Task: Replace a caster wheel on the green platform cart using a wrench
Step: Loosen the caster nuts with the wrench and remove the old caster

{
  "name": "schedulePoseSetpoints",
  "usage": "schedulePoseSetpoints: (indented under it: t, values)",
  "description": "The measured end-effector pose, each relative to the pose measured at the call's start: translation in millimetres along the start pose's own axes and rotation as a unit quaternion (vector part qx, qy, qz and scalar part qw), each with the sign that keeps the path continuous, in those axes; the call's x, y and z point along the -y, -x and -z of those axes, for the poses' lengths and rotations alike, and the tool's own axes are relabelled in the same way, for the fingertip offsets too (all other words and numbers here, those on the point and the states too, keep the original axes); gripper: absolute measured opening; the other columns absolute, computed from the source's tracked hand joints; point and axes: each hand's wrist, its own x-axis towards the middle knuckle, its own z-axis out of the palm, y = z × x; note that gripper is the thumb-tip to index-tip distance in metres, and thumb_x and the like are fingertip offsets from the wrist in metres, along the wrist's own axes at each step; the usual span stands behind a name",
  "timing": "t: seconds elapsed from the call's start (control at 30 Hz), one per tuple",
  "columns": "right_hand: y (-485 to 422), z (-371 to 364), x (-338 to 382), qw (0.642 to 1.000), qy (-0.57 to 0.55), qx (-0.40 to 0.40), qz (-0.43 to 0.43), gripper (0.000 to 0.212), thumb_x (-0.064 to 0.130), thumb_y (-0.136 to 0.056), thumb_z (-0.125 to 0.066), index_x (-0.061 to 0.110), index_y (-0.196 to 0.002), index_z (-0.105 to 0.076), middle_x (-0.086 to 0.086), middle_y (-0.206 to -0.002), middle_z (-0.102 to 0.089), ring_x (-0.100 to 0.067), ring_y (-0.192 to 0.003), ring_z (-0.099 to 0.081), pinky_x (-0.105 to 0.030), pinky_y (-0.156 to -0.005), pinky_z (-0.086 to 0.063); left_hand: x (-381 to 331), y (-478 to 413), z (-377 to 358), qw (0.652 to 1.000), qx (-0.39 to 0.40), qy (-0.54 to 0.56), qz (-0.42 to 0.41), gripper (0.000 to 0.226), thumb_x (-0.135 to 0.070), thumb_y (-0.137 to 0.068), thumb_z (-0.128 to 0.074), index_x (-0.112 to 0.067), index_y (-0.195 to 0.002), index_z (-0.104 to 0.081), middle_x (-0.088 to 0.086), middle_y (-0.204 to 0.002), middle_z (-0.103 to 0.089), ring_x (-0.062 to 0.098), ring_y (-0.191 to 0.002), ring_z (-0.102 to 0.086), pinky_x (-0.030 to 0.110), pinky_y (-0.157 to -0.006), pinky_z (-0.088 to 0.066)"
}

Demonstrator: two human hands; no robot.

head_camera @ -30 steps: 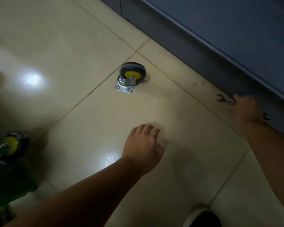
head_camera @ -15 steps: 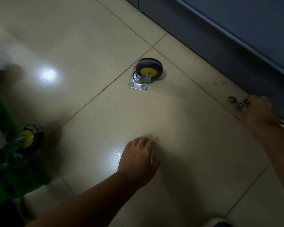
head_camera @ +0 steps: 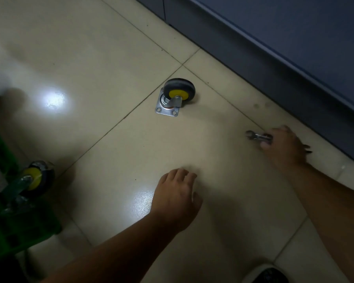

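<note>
- Now fetching the tool — right hand (head_camera: 284,149) at three o'clock, grip clamped on wrench (head_camera: 253,136).
- Left hand (head_camera: 176,198) rests on floor (head_camera: 110,58), grip slack, empty.
- Caster wheel (head_camera: 175,97) at twelve; green cart (head_camera: 6,227) at nine — next, likely bring wrench there.

No readable text, labels, brands or numbers anywhere in view.

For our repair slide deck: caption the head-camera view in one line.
Right hand grips a wrench; a loose caster wheel lies on the tiled floor beyond the left hand.
</note>
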Motion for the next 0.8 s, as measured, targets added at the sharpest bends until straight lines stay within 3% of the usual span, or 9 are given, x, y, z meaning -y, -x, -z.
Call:
schedulePoseSetpoints:
  t: [0.1,0.23,0.33,0.57,0.8]
  values:
    - [24.9,-4.6,43.1,0.998,-0.035,0.029,0.037,0.019,0.013,-0.083,-0.075,0.007,-0.100,-0.072,-0.019,-0.104,-0.060,-0.037,-0.087,-0.063,-0.030,-0.069,-0.036,7.9,15.7,16.0,1.000,-0.011,-0.004,0.009,0.053,-0.046,-0.100,-0.044,-0.028,-0.151,-0.046,-0.005,-0.150,-0.050,0.016,-0.140,-0.042,0.029,-0.115,-0.030]
    - [68.4,-16.5,119.1,0.986,-0.069,0.065,0.135,0.018,0.014,-0.079,-0.076,0.010,-0.096,-0.069,-0.014,-0.106,-0.061,-0.037,-0.092,-0.063,-0.038,-0.072,-0.048,31.5,47.9,44.4,0.999,-0.029,-0.003,0.034,0.055,-0.047,-0.099,-0.042,-0.029,-0.151,-0.045,-0.006,-0.150,-0.049,0.015,-0.140,-0.041,0.029,-0.116,-0.029]
    - [96.9,-27.3,173.4,0.978,-0.069,0.087,0.177,0.020,0.018,-0.079,-0.075,0.014,-0.096,-0.066,-0.008,-0.106,-0.061,-0.035,-0.094,-0.063,-0.038,-0.073,-0.047,58.4,77.8,64.6,0.997,-0.033,-0.012,0.066,0.055,-0.048,-0.099,-0.041,-0.031,-0.151,-0.044,-0.007,-0.150,-0.048,0.015,-0.140,-0.041,0.030,-0.117,-0.029]
    - [124.5,-55.9,245.1,0.967,-0.009,0.131,0.220,0.017,0.021,-0.089,-0.068,0.017,-0.104,-0.062,-0.005,-0.113,-0.060,-0.032,-0.100,-0.063,-0.035,-0.075,-0.046,110.1,142.5,89.2,0.990,-0.046,-0.014,0.132,0.060,-0.050,-0.093,-0.034,-0.032,-0.149,-0.047,-0.009,-0.147,-0.050,0.015,-0.139,-0.043,0.030,-0.114,-0.033]
    - [127.7,-72.9,276.4,0.966,-0.011,0.126,0.227,0.014,0.018,-0.091,-0.067,0.015,-0.103,-0.063,-0.006,-0.111,-0.060,-0.032,-0.100,-0.064,-0.036,-0.077,-0.049,134.5,163.6,85.8,0.986,-0.052,0.008,0.159,0.057,-0.046,-0.093,-0.041,-0.028,-0.146,-0.054,-0.005,-0.142,-0.055,0.018,-0.135,-0.048,0.032,-0.114,-0.035]
